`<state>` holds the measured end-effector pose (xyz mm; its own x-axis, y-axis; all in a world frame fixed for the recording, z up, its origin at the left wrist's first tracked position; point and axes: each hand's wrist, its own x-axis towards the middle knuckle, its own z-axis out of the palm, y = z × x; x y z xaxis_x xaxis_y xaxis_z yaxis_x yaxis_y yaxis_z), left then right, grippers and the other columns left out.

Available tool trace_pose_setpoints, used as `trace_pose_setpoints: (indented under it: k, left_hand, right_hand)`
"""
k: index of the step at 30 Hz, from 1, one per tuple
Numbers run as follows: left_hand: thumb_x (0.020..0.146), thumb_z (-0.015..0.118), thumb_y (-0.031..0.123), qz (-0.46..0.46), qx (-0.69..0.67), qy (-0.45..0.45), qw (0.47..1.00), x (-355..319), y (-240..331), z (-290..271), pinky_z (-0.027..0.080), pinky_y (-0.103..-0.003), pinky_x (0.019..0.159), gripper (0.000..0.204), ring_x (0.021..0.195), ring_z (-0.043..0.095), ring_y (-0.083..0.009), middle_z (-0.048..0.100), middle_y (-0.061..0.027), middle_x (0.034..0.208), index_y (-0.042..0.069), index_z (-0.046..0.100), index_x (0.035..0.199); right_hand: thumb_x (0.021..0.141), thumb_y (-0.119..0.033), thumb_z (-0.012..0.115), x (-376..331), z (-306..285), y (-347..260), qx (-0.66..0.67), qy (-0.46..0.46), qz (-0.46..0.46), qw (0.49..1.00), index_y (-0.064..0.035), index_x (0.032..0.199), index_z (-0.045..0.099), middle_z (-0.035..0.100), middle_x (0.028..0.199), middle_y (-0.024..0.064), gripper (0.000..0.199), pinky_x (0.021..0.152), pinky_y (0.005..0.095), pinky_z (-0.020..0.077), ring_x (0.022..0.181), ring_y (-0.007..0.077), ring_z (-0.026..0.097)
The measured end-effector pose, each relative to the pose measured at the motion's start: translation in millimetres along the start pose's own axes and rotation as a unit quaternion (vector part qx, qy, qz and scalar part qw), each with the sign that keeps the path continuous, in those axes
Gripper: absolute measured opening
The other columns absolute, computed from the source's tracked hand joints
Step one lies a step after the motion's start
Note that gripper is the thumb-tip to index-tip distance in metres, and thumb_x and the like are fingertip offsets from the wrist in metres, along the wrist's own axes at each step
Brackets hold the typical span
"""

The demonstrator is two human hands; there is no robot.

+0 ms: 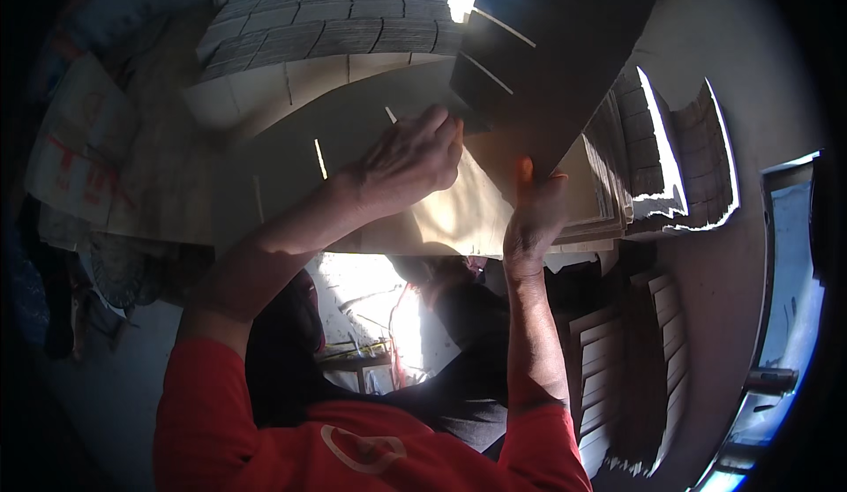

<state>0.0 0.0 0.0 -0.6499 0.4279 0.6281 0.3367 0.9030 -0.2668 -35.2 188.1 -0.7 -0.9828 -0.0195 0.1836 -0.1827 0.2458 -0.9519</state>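
Observation:
A dark cardboard sheet [565, 60] with several light slots along its left edge stands tilted up at the upper right. My right hand [536, 214] grips its lower end, thumb up on the near face. My left hand [413, 158] is closed beside the sheet's lower left edge; what its fingers hold, if anything, is hidden. Beneath my left hand lies another slotted cardboard sheet [282, 170], with narrow light slots. Sunlight falls on the brown cardboard surface [454, 218] between my hands.
Stacked grey cardboard [335, 37] stands at the far side. More cardboard bundles [648, 152] stand on the right, and folded ones [626, 377] lower down. A printed cardboard piece [75, 157] is at the left. A blue-lit framed opening [790, 254] shows at far right.

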Motion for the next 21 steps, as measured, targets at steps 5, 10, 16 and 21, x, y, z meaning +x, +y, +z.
trace_pose_setpoints:
  k: [5,10,16,21]
  left_hand:
    - [0.069,0.063,-0.001,0.041,-0.005,-0.023,0.999,-7,3,-9,0.051,-0.026,0.053,0.031,0.084,0.052,-0.0193,0.054,-0.0105,0.088,-0.012,0.061,0.098]
    - [0.068,0.063,0.0,0.023,-0.059,-0.019,0.998,-1,23,-21,0.051,-0.026,0.054,0.035,0.084,0.05,-0.0192,0.054,-0.0108,0.088,-0.014,0.06,0.1]
    - [0.071,0.059,-0.001,0.047,-0.061,-0.045,0.996,2,53,-41,0.05,-0.027,0.062,0.038,0.084,0.051,-0.0209,0.054,-0.0121,0.089,-0.016,0.057,0.106]
    - [0.075,0.069,0.008,-0.049,-0.303,-0.002,0.952,-6,61,-38,0.05,-0.032,0.064,0.03,0.081,0.055,-0.0202,0.057,-0.0075,0.088,-0.006,0.06,0.101]
  right_hand:
    - [0.093,-0.005,0.059,-5,8,-13,-0.111,0.001,-0.179,0.977,0.0026,0.095,0.056,0.065,0.094,0.0173,0.009,0.07,0.0317,0.0497,0.078,0.0227,0.063]
    - [0.094,-0.008,0.059,-7,3,-14,-0.12,0.001,-0.23,0.966,0.0043,0.097,0.056,0.065,0.083,0.0185,0.013,0.065,0.0315,0.0479,0.07,0.0242,0.062]
    - [0.094,-0.008,0.058,-1,2,-7,-0.146,0.0,-0.197,0.97,0.0038,0.108,0.054,0.065,0.088,0.0196,0.019,0.062,0.0313,0.0483,0.07,0.0243,0.064]
    - [0.093,-0.007,0.06,-1,0,-16,-0.193,0.017,-0.275,0.942,0.0004,0.125,0.05,0.067,0.097,0.0193,0.034,0.071,0.0305,0.0523,0.082,0.0254,0.068]
